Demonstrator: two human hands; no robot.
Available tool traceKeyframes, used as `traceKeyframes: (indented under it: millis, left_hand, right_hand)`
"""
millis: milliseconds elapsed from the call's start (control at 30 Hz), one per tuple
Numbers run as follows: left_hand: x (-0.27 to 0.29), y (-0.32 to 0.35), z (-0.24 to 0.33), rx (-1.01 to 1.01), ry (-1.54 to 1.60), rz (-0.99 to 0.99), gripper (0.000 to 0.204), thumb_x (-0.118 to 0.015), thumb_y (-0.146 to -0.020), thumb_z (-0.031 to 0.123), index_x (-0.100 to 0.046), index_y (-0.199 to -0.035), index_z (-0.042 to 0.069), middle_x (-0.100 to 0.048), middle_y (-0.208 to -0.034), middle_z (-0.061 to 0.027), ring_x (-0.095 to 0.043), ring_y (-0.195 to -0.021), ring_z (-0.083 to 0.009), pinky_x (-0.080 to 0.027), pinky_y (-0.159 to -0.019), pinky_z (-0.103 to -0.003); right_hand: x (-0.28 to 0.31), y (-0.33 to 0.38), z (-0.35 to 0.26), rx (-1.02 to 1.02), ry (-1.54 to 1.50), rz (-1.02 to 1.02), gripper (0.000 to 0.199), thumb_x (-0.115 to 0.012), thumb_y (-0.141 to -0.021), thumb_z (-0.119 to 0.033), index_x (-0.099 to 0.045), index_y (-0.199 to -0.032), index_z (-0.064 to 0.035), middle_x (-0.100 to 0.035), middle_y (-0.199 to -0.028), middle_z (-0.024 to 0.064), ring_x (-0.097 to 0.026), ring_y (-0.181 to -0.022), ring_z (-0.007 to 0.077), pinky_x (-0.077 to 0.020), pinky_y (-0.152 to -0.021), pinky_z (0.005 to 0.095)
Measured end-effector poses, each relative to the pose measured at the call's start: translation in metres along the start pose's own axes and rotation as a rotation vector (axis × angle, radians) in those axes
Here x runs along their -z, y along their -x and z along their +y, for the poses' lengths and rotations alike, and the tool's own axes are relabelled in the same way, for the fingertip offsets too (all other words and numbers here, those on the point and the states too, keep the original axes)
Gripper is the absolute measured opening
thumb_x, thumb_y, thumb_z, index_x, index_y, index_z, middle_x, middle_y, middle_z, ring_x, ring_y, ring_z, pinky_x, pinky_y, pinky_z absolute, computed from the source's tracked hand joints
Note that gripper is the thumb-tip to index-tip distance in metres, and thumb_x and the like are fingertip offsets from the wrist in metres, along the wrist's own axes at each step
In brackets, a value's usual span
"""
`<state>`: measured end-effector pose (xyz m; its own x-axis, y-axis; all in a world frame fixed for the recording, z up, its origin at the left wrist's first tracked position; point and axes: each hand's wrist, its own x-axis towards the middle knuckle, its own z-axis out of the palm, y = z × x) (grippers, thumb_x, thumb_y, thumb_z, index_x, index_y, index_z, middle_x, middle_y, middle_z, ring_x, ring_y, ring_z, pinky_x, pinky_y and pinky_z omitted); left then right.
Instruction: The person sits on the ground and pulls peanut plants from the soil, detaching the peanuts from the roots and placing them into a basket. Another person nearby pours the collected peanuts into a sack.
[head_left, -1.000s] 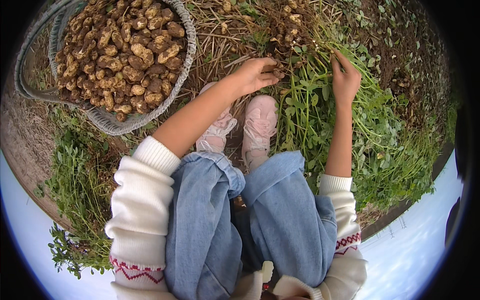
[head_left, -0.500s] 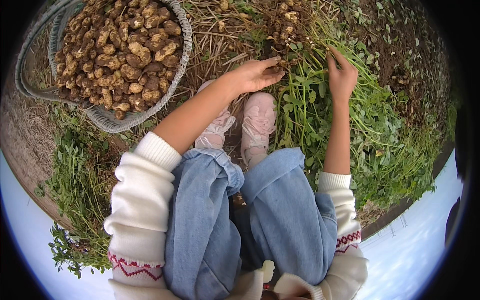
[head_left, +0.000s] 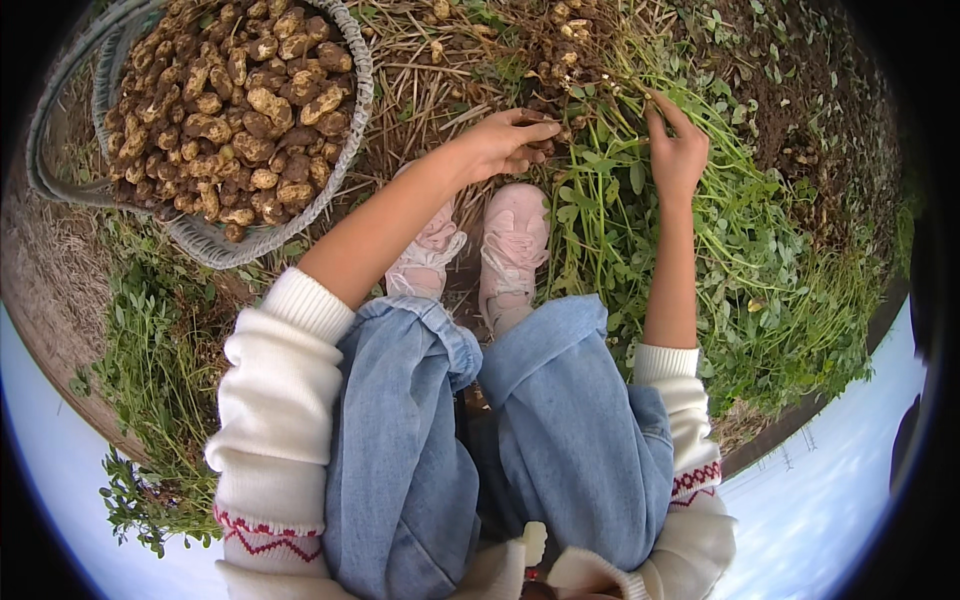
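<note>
Grey basket (head_left: 230, 246): one, cropped upper left. Our left hand (head_left: 503, 143) curls, right hand (head_left: 678, 155) half-pinches at green plants (head_left: 738, 262); we can't tell what's held.

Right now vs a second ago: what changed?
Left hand: fingers curled in, thumb now closer over them; grip unclear. The basket and right hand slid slightly left in frame, likely a small head shift. No clear release seen. Same: right hand at the green stems, peanuts heaped in basket.
</note>
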<state>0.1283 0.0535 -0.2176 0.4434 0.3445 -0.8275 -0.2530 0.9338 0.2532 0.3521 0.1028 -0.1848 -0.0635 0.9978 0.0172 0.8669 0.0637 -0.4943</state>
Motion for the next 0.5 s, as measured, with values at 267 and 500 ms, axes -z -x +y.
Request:
traceKeyframes:
  millis: [267, 500]
  left_hand:
    - [0.004, -0.002, -0.002, -0.027, 0.103, -0.124, 0.032, -0.058, -0.087, 0.031, -0.050, -0.113, 0.013, -0.056, -0.100, -0.0006, -0.054, -0.070, -0.0099, -0.039, -0.053, -0.021]
    - [0.003, -0.009, -0.003, -0.052, 0.049, -0.030, 0.025, -0.054, -0.090, 0.025, -0.055, -0.110, 0.009, -0.057, -0.088, -0.0001, -0.052, -0.068, -0.0082, -0.037, -0.048, -0.020]
  right_hand:
    - [-0.005, 0.002, 0.005, 0.046, -0.001, 0.057, 0.019, -0.066, -0.076, -0.017, -0.071, -0.094, -0.0198, -0.068, -0.077, 0.0036, -0.053, -0.048, 0.0205, -0.0426, -0.058, 0.0278]
    - [-0.003, 0.002, -0.001, -0.068, -0.026, -0.010, 0.020, -0.065, -0.076, -0.016, -0.071, -0.095, -0.0203, -0.067, -0.075, 0.0044, -0.051, -0.046, 0.0196, -0.0414, -0.053, 0.0281]
